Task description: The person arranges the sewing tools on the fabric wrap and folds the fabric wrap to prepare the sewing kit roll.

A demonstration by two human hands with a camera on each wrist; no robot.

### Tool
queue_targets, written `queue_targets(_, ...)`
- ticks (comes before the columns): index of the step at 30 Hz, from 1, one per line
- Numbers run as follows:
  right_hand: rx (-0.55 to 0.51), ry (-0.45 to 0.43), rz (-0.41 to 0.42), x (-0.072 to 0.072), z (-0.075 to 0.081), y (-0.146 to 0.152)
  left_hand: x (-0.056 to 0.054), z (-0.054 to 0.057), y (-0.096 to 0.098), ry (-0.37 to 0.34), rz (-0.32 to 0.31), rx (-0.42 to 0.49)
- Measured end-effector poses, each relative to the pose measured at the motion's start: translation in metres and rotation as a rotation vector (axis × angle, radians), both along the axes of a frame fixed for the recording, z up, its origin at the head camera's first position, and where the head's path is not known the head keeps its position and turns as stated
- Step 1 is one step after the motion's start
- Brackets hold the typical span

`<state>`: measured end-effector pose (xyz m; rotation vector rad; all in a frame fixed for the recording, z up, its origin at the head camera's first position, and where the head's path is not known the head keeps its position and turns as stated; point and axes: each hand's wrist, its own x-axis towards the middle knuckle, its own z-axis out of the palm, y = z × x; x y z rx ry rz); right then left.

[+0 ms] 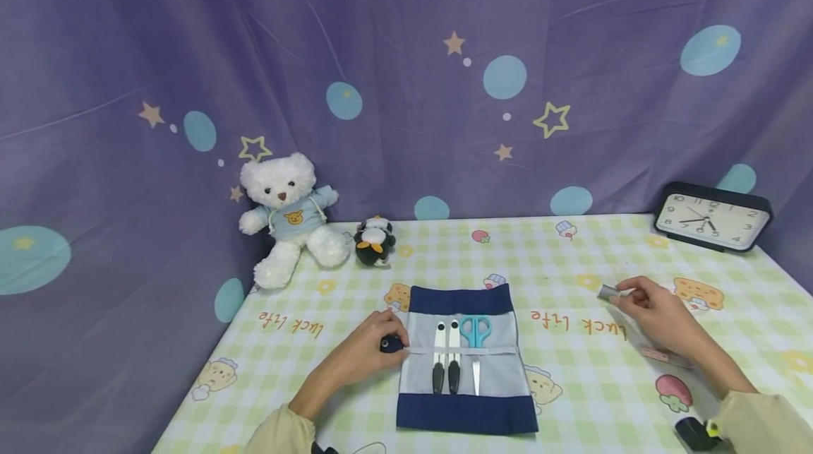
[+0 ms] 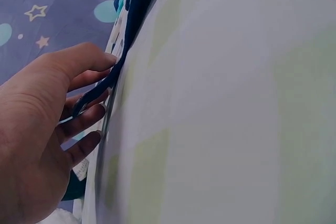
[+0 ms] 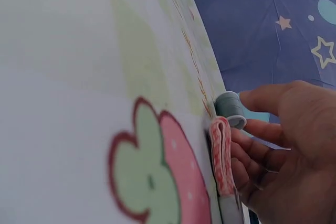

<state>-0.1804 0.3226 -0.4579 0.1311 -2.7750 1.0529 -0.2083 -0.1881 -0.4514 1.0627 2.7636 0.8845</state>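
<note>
A navy and grey fabric tool roll [image 1: 466,413] lies spread on the table. Under its grey elastic band sit turquoise-handled scissors [image 1: 476,332] and two white slim tools [image 1: 440,341] with black ends. At the roll's left edge my left hand [image 1: 368,344] pinches a navy fabric tab [image 1: 391,344] with a round snap. In the left wrist view that tab [image 2: 97,92] runs between thumb and fingers. Off to the right, my right hand [image 1: 651,309] pinches a grey thread spool [image 3: 229,107] between thumb and fingertips, low over the tablecloth.
Beneath the right wrist lies a folded red-and-white strip [image 3: 222,156]. A white teddy bear [image 1: 291,217] and a penguin toy [image 1: 374,241] sit at the back left. At the back right stands a black-framed clock [image 1: 711,217]. Behind the table hangs a purple curtain [image 1: 406,30].
</note>
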Motion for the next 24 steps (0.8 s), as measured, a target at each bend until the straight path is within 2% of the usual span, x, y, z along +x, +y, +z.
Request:
queue_targets(6,0.019,-0.058,-0.004,-0.006,0.002,-0.002,0.0,0.003,0.0,0.066,-0.005,-0.045)
queue_targets(11,0.041,-0.066,-0.002,-0.008,0.002,0.0,0.0,0.013,0.004,0.105,0.002,-0.092)
queue_targets(15,0.041,-0.063,-0.001,-0.008,0.003,0.001,0.001,0.023,0.016,0.133,0.008,-0.093)
queue_targets(20,0.029,-0.088,-0.022,-0.009,0.004,-0.001,0.002,0.034,0.041,0.162,-0.073,-0.078)
queue_targets(24,0.029,-0.112,-0.028,-0.011,0.005,-0.002,0.004,0.038,0.066,0.162,-0.152,-0.113)
